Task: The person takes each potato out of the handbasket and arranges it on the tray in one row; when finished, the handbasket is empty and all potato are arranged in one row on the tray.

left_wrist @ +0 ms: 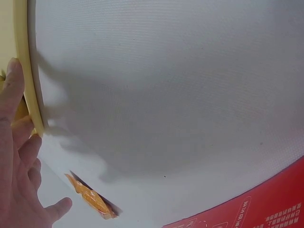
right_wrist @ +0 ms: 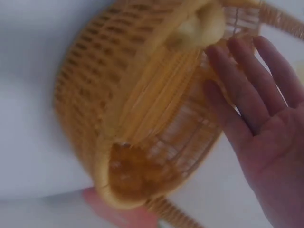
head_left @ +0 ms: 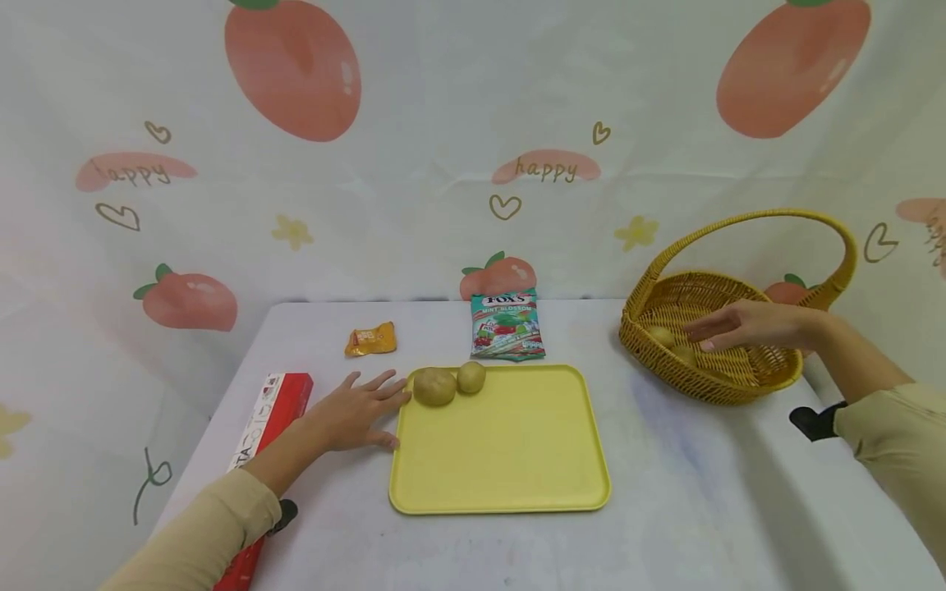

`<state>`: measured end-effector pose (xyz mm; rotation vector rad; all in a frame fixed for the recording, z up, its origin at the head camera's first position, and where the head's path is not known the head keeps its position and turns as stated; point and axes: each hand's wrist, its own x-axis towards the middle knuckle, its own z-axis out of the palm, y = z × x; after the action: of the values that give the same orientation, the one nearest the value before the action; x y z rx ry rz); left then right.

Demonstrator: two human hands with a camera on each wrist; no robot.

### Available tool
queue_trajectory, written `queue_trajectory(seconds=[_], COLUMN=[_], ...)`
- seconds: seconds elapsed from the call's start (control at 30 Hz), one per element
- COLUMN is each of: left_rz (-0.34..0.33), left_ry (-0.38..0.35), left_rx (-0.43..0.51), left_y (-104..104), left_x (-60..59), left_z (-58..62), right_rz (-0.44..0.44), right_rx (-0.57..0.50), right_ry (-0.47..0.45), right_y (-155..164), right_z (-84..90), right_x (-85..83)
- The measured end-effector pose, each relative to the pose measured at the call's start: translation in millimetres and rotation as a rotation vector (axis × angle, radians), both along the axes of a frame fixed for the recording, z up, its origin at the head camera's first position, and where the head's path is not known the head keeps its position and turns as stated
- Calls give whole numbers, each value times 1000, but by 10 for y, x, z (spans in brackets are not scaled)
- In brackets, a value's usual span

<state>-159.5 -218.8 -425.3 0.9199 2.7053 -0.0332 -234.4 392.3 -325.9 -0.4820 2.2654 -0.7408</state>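
Two potatoes, a larger one point(head_left: 434, 387) and a smaller one point(head_left: 470, 377), lie at the far left corner of a yellow tray point(head_left: 510, 460). My left hand point(head_left: 356, 414) rests at the tray's left edge with its fingers spread, holding nothing. On the right stands a wicker basket point(head_left: 668, 373) with a tall handle. Inside it, potatoes point(head_left: 684, 355) lie toward its left side. Over the basket's opening hovers my right hand point(head_left: 746, 324), its fingers extended and nothing in its grip; the right wrist view shows the palm point(right_wrist: 280, 147) beside the blurred basket point(right_wrist: 90, 95).
Behind the tray is a green Fox's candy bag point(head_left: 507, 324). An orange packet point(head_left: 371, 339) lies to its left. A long red and white box point(head_left: 273, 419) sits by the table's left edge, under the left forearm. A printed curtain point(head_left: 414, 205) hangs behind the table.
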Motion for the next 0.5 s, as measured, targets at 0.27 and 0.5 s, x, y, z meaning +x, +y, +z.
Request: queue_trajectory(seconds=[0.27,0.5], left_rz=[-2,6], left_ry=[6,-4], left_rx=[12,8], left_y=[-15,-15], left_x=[-1,-9], left_z=[-18,-44], right_rz=[-75,-183], right_rx=[10,-4], right_ry=[-230,-377], right_y=[246,293], right_z=[-200,-337], right_x=[-131,-148])
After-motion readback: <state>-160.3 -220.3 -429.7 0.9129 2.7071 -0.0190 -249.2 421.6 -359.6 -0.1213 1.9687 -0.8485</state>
